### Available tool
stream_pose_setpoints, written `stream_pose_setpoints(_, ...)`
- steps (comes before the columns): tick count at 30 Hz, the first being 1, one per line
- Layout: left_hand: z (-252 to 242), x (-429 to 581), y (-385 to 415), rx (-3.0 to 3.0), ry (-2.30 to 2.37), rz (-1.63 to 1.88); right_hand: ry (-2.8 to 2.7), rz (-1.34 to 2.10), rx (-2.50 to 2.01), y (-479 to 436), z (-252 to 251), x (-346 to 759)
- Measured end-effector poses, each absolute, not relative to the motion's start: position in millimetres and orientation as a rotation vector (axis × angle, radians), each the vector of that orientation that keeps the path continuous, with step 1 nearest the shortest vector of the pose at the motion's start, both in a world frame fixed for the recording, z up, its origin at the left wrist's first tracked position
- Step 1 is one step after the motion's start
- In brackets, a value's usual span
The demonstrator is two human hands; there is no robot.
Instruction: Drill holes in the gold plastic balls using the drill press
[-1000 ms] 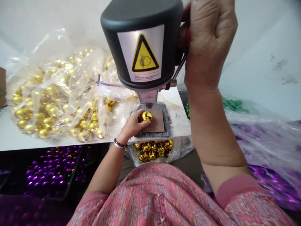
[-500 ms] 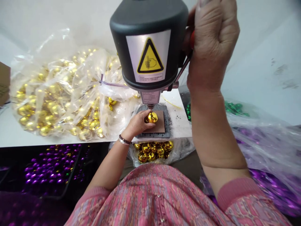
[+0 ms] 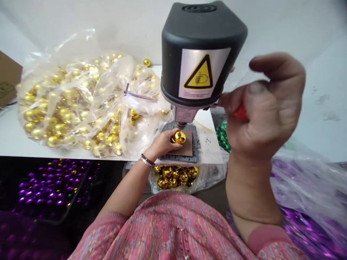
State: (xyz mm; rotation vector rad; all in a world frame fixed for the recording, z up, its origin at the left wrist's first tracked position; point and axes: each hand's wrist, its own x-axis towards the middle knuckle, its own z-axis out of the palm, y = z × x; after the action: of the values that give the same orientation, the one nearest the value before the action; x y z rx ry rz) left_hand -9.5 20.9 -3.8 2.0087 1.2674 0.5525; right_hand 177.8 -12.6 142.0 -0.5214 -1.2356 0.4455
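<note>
My left hand (image 3: pixel 163 143) pinches a shiny gold faceted ball (image 3: pixel 180 137) between thumb and fingers. The ball rests on a brown board (image 3: pixel 187 147), which lies on the dark grey base (image 3: pixel 194 153) of a drill press (image 3: pixel 202 47). Right above the ball is the chuck (image 3: pixel 182 125); whether the bit touches it I cannot tell. At the machine's right side, my right hand (image 3: pixel 260 108) is closed around the red knob (image 3: pixel 241 112) of the feed lever, with the upper fingers curled loosely.
A big clear bag of gold balls (image 3: pixel 65 108) covers the left of the white table (image 3: pixel 16 146). More gold balls (image 3: pixel 176 177) sit in a plastic bag at my lap. Purple balls (image 3: pixel 54 184) are low left; green (image 3: pixel 223 135) and purple bagged items (image 3: pixel 300 231) lie right.
My right hand has come down and toward me with the lever knob. My left hand still holds the ball under the chuck. The view has shifted, showing more of the machine head.
</note>
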Motion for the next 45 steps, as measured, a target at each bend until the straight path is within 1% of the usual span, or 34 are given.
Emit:
stream_pose_setpoints(6, -2.7, -8.3, 19.8, 2.016, 1.274, 0.549, -1.216, 0.408, -0.719, -33.2, 114.9, 172.0)
stream_pose_setpoints(12, -5.3, -8.7, 19.1, 1.989, 1.245, 0.585, -1.186, 0.26, -0.619, -30.7, 101.4, 166.3)
stream_pose_setpoints(16, -5.7, -8.6, 18.7, 2.003, 1.245, 0.589, -1.18, 0.264, -0.663, -29.6, 91.1, 168.2)
stream_pose_setpoints(27, -2.3, -8.8, 18.0, 1.94, 1.199, 0.605, -1.184, 0.189, -0.519, -22.7, 79.5, 166.2)
stream_pose_setpoints(34, -3.6, -9.2, 19.0, 1.918, 1.181, 0.617, -1.187, 0.16, -0.502, -18.5, 59.5, 166.6)
stream_pose_setpoints(37, -3.5, -8.9, 18.8, 1.91, 1.17, 0.631, -1.157, 0.146, -0.478, -17.4, 70.4, 164.8)
stream_pose_setpoints(40, -2.0, -8.4, 16.4, 1.914, 1.168, 0.641, -1.147, 0.164, -0.489, -14.9, 98.1, 162.5)
stream_pose_setpoints(45, -0.1, -15.0, 2.1, 1.875, 1.137, 0.709, -1.076, 0.296, -0.532, -7.3, 133.8, 161.7)
